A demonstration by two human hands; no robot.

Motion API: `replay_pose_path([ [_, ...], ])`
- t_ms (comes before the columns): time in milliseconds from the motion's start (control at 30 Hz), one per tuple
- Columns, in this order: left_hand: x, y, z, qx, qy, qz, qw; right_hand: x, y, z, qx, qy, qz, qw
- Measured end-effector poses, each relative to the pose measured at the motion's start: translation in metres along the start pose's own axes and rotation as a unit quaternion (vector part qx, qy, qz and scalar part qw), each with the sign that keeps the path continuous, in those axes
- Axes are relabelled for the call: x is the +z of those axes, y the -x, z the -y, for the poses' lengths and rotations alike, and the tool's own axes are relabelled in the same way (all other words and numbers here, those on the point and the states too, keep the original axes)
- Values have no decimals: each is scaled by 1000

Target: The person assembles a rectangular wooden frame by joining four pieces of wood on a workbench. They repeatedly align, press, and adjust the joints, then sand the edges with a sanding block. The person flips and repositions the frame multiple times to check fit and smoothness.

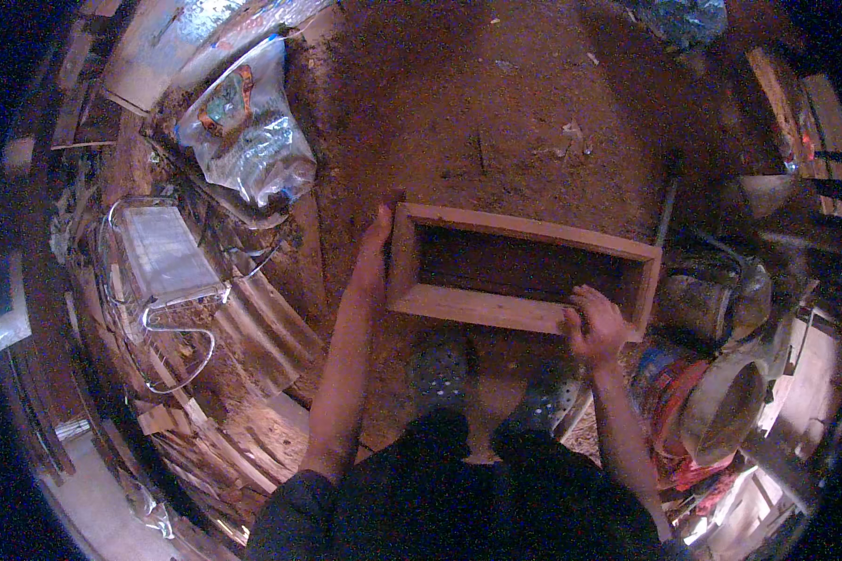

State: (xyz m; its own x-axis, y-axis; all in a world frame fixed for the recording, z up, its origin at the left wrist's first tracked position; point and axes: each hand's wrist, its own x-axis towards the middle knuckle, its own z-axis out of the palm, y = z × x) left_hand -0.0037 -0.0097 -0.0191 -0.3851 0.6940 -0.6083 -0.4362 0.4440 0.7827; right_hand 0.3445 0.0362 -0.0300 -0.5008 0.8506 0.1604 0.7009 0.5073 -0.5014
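Note:
A rectangular wooden frame (pixel 496 309) with deep sides is held above the dirt floor, its long sides running left to right. Whether it has a bottom cannot be made out in its dark inside. My left hand (pixel 377 245) grips its left end from outside, most of the fingers hidden behind the wood. At the near long side, close to the right corner, my right hand (pixel 597 325) has its fingers curled over the top edge. Below the frame my two shoes (pixel 440 369) with light dots stand on the ground.
Bare dirt floor (pixel 440 112) stretches ahead. To the left lie a shiny plastic sack (pixel 262 140), a pale panel with a looped cord (pixel 164 248) and stacked wood strips (pixel 225 439). On the right are a round basin-like container (pixel 723 411) and red material (pixel 669 402).

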Motion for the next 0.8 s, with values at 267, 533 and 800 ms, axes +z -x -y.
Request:
replay_pose_path([
  [267, -59, 36, 80, -14, -2, 14, 1000, -4, -3, 7, 23, -11, -6, 1000],
  [533, -80, 26, 112, 19, 19, -18, 999, -3, -3, 6, 16, -5, 0, 1000],
  [800, -43, -17, 56, 65, -227, -18, 972, -1, 0, 2, 5, 19, 18, 1000],
])
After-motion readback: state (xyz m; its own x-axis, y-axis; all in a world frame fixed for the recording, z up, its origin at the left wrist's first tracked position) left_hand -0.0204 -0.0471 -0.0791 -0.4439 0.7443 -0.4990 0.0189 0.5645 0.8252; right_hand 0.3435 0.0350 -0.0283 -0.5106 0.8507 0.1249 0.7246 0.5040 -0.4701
